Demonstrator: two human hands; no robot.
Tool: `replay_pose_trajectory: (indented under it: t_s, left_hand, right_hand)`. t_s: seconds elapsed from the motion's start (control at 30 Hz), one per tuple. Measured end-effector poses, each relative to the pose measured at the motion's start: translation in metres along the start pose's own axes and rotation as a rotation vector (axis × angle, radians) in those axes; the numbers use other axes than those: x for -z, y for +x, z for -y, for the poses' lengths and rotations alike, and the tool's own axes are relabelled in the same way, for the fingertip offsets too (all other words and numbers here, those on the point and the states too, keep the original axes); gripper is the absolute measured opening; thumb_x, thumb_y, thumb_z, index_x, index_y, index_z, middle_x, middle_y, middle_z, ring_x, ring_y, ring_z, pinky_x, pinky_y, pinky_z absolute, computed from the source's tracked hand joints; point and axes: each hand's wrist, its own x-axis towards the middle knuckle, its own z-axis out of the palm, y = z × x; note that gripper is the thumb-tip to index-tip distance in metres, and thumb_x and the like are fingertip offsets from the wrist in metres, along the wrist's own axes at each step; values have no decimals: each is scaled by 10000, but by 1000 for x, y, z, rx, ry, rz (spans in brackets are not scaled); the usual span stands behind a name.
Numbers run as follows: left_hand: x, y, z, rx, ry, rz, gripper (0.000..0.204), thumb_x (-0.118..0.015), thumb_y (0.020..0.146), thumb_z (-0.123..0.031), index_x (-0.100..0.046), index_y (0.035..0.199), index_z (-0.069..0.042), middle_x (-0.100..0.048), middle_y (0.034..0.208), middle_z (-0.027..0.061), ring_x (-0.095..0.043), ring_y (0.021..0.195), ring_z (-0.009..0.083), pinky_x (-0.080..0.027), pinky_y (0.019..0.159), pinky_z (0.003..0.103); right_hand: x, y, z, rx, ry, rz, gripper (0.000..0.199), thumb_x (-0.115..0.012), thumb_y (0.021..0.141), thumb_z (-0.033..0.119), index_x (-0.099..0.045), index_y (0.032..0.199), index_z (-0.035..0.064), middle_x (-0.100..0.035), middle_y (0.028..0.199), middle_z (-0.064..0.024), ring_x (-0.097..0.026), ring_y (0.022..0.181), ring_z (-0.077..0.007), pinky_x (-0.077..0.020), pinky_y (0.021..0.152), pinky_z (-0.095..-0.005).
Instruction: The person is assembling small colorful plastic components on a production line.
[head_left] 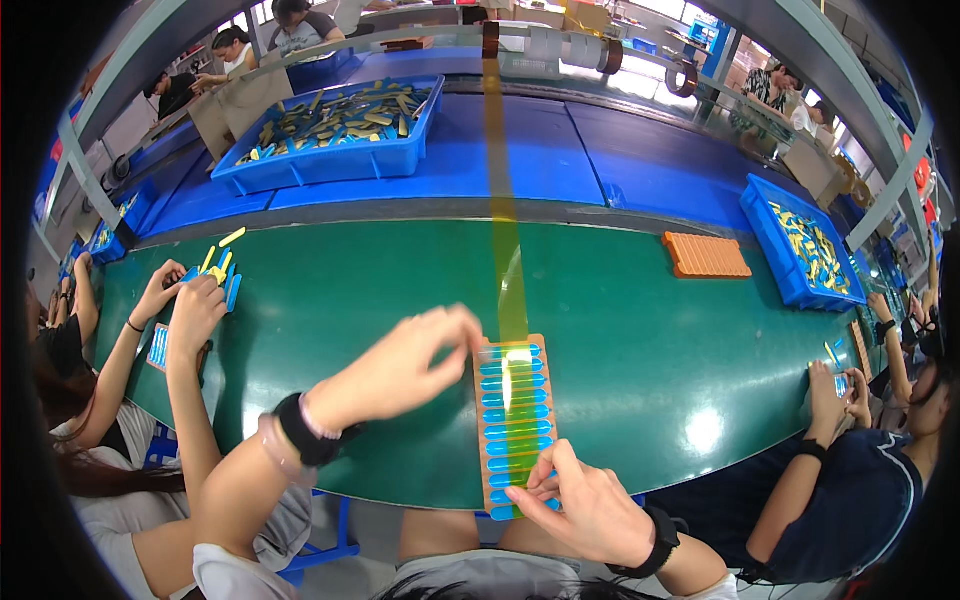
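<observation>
A long orange-brown slotted tray (481, 440) lies on the green table before me, its slots filled with a column of blue strips (492, 415). A see-through yellow tape (513, 300) runs down from a roll at the back and lies lengthwise over the strips. My left hand (410, 365) hovers beside the tray's far left corner, thumb apart from the curled fingers, the fingertips slightly blurred, with nothing visible in it. At the tray's near end my right hand (590, 505) has its thumb and fingers closed at the tape's lower end, above the last strips.
Behind the table, a blue bin (330, 175) of blue and yellow strips stands on a blue belt (540, 150). An orange slotted tray (706, 257) and another blue bin (800, 245) are at right. Co-workers' hands (195, 310) work at left, others (835, 395) at right. Tape rolls (490, 40) hang overhead.
</observation>
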Motion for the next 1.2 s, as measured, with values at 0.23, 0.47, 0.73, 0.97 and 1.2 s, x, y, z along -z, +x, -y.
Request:
replay_pose_trajectory:
  t_s: [0.23, 0.47, 0.73, 0.97, 1.2]
  left_hand:
    - [4, 82, 21, 413, -1008, -284, 504, -557, 813, -287, -389, 1093, 97, -547, 1016, 164, -521, 973, 207, -398, 875, 298]
    - [-12, 87, 40, 253, -901, -227, 300, -426, 884, -173, -524, 1009, 81, -592, 975, 120, -542, 922, 151, -410, 850, 269]
    - [-20, 85, 37, 262, -779, -280, 289, -431, 882, -180, -547, 1007, 53, -614, 946, 76, -534, 885, 101, -396, 841, 250]
    - [-27, 78, 36, 235, -800, -335, 256, -446, 872, -161, -570, 947, 51, -621, 903, 84, -547, 808, 90, -440, 761, 245]
    - [-32, 76, 33, 329, -799, -264, 207, -450, 866, -159, -556, 912, 12, -588, 824, 42, -542, 744, 98, -446, 675, 245]
  right_hand:
    - [9, 4, 8, -76, 31, 150, 269, -536, 813, 181, -331, 818, 7, -511, 784, -193, -568, 577, -321, -461, 494, -372]
    - [10, 16, 15, -73, -17, 232, 286, -515, 806, 194, -319, 857, -7, -488, 823, -241, -525, 620, -398, -456, 535, -425]
    - [20, 63, 16, -139, -208, 298, 291, -512, 804, 242, -342, 846, 10, -473, 811, -204, -523, 638, -310, -410, 583, -376]
    - [31, 128, 11, -120, -358, 174, 244, -493, 750, 215, -384, 785, 0, -512, 758, -181, -516, 718, -319, -415, 641, -388]
    - [36, 150, -1, -38, -408, 64, 200, -477, 757, 166, -374, 754, -5, -509, 649, -126, -576, 572, -222, -430, 547, -344]
